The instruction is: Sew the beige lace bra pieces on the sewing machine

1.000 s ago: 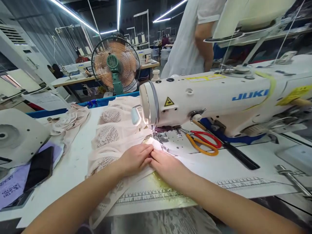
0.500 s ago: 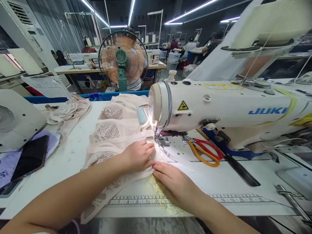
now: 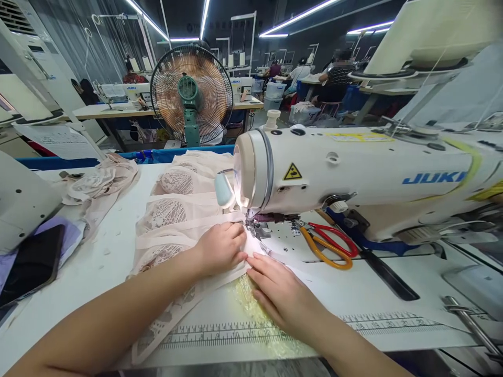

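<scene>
Lace-cup bra pieces (image 3: 167, 212), pale pink, spread left of and beyond the grip; the nearest cloth runs under the left hand (image 3: 220, 248) toward the presser foot (image 3: 251, 225) of the JUKI sewing machine (image 3: 365, 167), just past the fingers. Left hand palm-down, fingers bent on the cloth; right hand (image 3: 285, 293) fairly flat, fingertips at the cloth's near edge, beside the left thumb. Whether either pinches it: cannot tell. Judgement: left fingertips lie near the needle area, so a sudden feed could endanger them; uneven pressure could skew or pucker the cloth; crumpled yellow film (image 3: 245, 298) beside the right hand might snag it. Scissors (image 3: 310, 244) right of the grip, apart from it.
</scene>
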`<state>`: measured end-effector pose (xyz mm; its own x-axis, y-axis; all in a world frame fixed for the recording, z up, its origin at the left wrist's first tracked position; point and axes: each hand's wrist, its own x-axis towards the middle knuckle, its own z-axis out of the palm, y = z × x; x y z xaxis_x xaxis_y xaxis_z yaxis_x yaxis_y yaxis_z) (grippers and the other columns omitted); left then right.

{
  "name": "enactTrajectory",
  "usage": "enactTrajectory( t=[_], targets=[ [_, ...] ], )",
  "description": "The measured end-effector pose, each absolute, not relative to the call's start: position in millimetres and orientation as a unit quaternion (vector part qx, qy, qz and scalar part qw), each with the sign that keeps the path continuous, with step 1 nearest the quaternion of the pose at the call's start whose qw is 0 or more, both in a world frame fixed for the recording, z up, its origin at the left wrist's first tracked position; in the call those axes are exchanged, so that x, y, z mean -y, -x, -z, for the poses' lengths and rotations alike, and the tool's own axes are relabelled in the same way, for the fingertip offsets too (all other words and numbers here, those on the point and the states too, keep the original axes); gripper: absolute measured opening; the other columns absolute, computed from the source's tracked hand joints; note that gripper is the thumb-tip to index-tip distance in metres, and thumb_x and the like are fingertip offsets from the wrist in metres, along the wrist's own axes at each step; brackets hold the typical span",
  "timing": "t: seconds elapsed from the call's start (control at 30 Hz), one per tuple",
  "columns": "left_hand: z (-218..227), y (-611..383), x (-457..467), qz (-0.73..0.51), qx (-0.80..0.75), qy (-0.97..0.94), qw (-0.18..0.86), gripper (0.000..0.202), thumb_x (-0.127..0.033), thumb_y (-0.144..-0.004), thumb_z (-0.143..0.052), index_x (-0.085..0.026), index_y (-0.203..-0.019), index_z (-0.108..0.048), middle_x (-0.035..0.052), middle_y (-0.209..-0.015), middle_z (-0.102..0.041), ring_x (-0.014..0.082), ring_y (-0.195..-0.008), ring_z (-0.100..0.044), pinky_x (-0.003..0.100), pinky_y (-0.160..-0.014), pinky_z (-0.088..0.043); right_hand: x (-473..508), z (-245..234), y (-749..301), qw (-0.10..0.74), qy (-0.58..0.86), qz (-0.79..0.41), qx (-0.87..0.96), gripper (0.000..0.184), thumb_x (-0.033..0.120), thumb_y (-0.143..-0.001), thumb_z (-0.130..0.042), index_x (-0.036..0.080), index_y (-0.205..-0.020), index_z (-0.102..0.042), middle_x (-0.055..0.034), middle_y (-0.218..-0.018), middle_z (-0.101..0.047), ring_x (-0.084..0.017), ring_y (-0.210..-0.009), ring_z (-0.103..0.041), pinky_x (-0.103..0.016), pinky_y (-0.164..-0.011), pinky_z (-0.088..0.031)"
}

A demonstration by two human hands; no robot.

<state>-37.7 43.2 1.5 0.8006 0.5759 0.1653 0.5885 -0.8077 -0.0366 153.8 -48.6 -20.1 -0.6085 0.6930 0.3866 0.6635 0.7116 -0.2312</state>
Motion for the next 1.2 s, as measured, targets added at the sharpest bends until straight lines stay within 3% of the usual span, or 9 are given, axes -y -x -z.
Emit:
enactTrajectory(
  t=[0.33,1.2],
  targets=[
    [0.6,41.6,-43.6,0.099,0.286,0.952,0.045,0.04,-0.039,-0.088,-0.05,-0.01,-0.115,-0.057,0.0136,-0.121,-0.058,0.0265,-0.1,-0.055,0.039,-0.085,-0.049,49.2,15.4,-152.3,0.246,0.38,-0.049,0.89,0.028,0.017,-0.089,-0.043,0.013,-0.112,-0.058,-0.0122,-0.123,-0.059,-0.025,-0.118,-0.051,-0.047,-0.1,-0.043],
    [-7.2,41.8,-45.7,0.057,0.281,0.958,-0.001,0.041,-0.042,-0.09,-0.046,-0.014,-0.119,-0.056,0.0121,-0.119,-0.057,0.0254,-0.098,-0.052,0.04,-0.086,-0.046,50.2,23.2,-157.4,0.276,0.412,0.003,0.868,0.026,0.016,-0.088,-0.043,0.012,-0.108,-0.06,-0.0148,-0.117,-0.062,-0.025,-0.112,-0.055,-0.046,-0.096,-0.047]
  ],
)
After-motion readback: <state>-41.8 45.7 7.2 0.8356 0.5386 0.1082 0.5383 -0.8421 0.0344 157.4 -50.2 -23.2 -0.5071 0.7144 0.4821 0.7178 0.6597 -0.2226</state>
